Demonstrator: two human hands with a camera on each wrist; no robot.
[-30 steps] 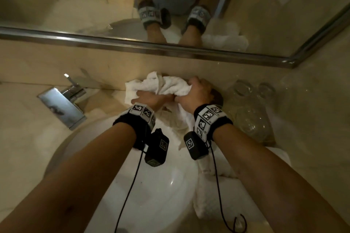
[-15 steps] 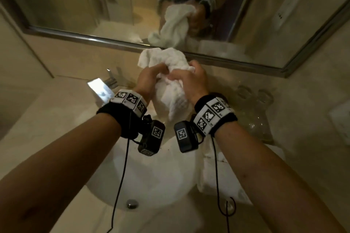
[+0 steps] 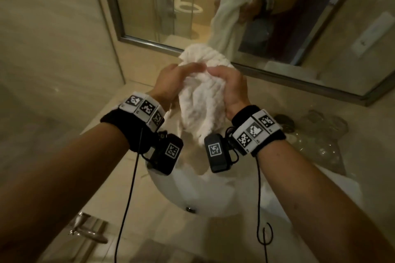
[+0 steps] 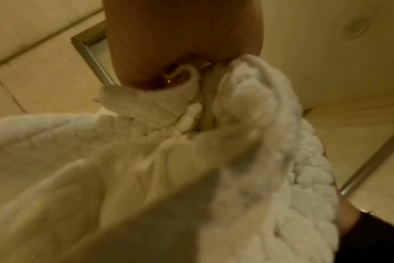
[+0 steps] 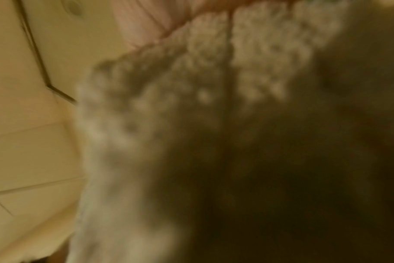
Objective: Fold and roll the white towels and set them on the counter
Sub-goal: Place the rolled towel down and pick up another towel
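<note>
Both hands are raised above the sink (image 3: pixel 205 198), side by side, each closed around the same white towel (image 3: pixel 201 100). Left hand (image 3: pixel 173 83): fingers curled over the bunched upper part of the towel, thumb side toward the other hand. Right hand (image 3: pixel 230 87): fingers curled into the cloth from the opposite side, knuckles nearly touching those of the left. The towel is held in the air, clear of the bench (image 3: pixel 102 177); its crumpled top rises above the fingers and the rest hangs down between the two wrists, over the basin. The left wrist view shows the left hand (image 4: pixel 182 35) pinching a hemmed edge of the towel (image 4: pixel 146 160), with thick folds falling below. The right wrist view is blurred; only towel (image 5: pixel 214 89) pile against the palm can be made out. Further white cloth (image 3: pixel 320 203) lies on the bench to the right of the sink, with clear glasses (image 3: pixel 320 134) behind it. A mirror (image 3: pixel 277 6) on the wall reflects the hands and towel.
</note>
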